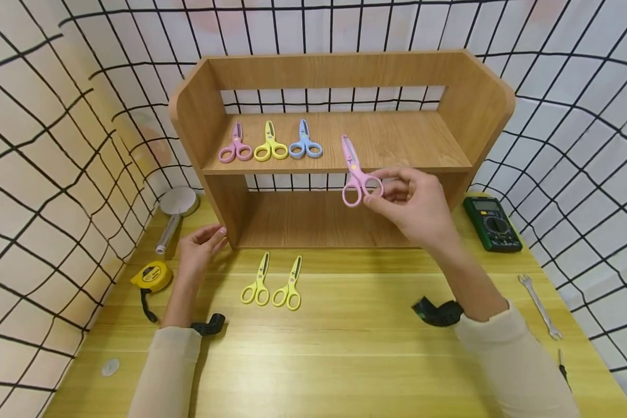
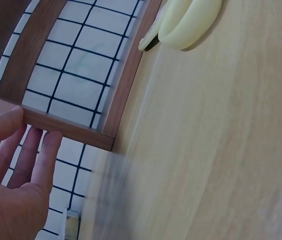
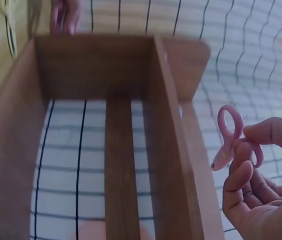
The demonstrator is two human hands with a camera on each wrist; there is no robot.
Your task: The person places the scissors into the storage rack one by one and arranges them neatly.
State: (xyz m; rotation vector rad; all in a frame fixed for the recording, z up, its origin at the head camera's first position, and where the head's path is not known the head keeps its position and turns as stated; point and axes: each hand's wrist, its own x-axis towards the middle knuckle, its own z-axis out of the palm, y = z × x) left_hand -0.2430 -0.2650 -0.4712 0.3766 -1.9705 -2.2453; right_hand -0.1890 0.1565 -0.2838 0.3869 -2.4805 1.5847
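My right hand [image 1: 420, 203] pinches a pink pair of scissors [image 1: 353, 168] by one handle loop, blades pointing up, in front of the upper shelf's edge. In the right wrist view the same pink scissors [image 3: 229, 140] hang between thumb and fingers. On the upper shelf stand pink scissors [image 1: 236, 144], yellow scissors [image 1: 270, 143] and blue scissors [image 1: 305, 141] in a row at the left. My left hand [image 1: 198, 249] rests its fingertips against the left side panel of the wooden shelf [image 1: 319, 217]. Two yellow scissors, a left pair [image 1: 259, 281] and a right pair [image 1: 291, 285], lie before the shelf.
Left on the table are a metal strainer-like tool [image 1: 179, 202], a yellow tape measure [image 1: 154, 276] and a small round disc [image 1: 110, 367]. A green multimeter [image 1: 493, 224], a wrench [image 1: 540, 306] and a thin dark-handled tool [image 1: 563, 367] lie right. Gridded white walls surround the table.
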